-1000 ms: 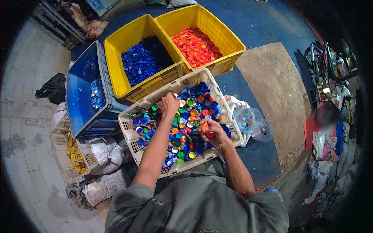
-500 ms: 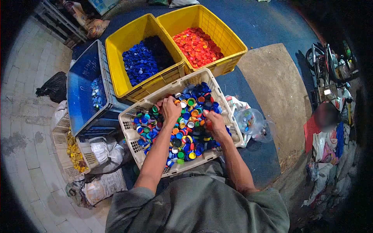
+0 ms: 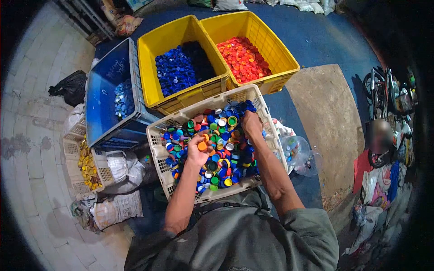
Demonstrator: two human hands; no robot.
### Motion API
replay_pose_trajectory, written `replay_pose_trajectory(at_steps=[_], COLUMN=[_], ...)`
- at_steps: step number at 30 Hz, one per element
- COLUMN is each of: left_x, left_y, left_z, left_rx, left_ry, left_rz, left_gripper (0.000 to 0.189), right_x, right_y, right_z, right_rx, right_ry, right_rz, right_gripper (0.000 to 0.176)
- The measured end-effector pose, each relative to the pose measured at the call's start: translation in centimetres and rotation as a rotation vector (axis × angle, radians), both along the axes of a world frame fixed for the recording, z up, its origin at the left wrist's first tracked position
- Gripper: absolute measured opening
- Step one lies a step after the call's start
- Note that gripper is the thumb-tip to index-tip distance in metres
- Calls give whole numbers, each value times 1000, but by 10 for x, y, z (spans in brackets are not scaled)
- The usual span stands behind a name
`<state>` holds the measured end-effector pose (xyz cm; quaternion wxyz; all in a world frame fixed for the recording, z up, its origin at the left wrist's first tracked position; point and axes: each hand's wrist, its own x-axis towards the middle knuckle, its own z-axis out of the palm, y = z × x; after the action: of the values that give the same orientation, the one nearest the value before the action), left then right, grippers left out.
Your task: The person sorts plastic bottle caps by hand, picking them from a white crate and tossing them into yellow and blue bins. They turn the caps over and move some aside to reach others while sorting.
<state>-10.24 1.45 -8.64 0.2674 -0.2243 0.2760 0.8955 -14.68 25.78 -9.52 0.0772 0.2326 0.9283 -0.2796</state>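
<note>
A cream plastic crate (image 3: pixel 159 151) full of mixed-colour bottle caps (image 3: pixel 221 149) stands in front of my body. Over its left-middle part, my left hand (image 3: pixel 197 152) is closed around orange bottle caps (image 3: pixel 202 146), palm turned partly up. My right hand (image 3: pixel 252 124) reaches down among the caps near the far right corner, its fingers curled and mostly hidden. Dark blue caps (image 3: pixel 244 107) lie right beyond those fingers; what they hold, if anything, I cannot make out.
Beyond the crate stand a yellow bin (image 3: pixel 147 58) with blue caps and another yellow bin (image 3: pixel 280 49) with red-orange caps. To the left are a blue bin (image 3: pixel 101 108) with light blue caps, a basket (image 3: pixel 72 151) of yellow caps and sacks (image 3: pixel 118 208). Clear plastic containers (image 3: pixel 296 151) sit right.
My left hand has drawn back toward me and turned, showing orange caps in its fingers. My right hand has moved away from me to the crate's far right corner. The view has shifted slightly.
</note>
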Motion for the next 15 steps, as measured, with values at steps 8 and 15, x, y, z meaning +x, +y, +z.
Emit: replay_pose_trajectory(at_steps=[8, 15], left_x=[12, 12], left_y=[10, 40], left_z=[12, 22], left_rx=[259, 298], left_ry=[1, 88], left_rz=[157, 156], left_gripper=[33, 34], right_x=[35, 76], right_y=[-24, -59], right_z=[36, 55], right_rx=[-1146, -2041], right_ry=[110, 229], right_rz=[-304, -479], right_gripper=[11, 52])
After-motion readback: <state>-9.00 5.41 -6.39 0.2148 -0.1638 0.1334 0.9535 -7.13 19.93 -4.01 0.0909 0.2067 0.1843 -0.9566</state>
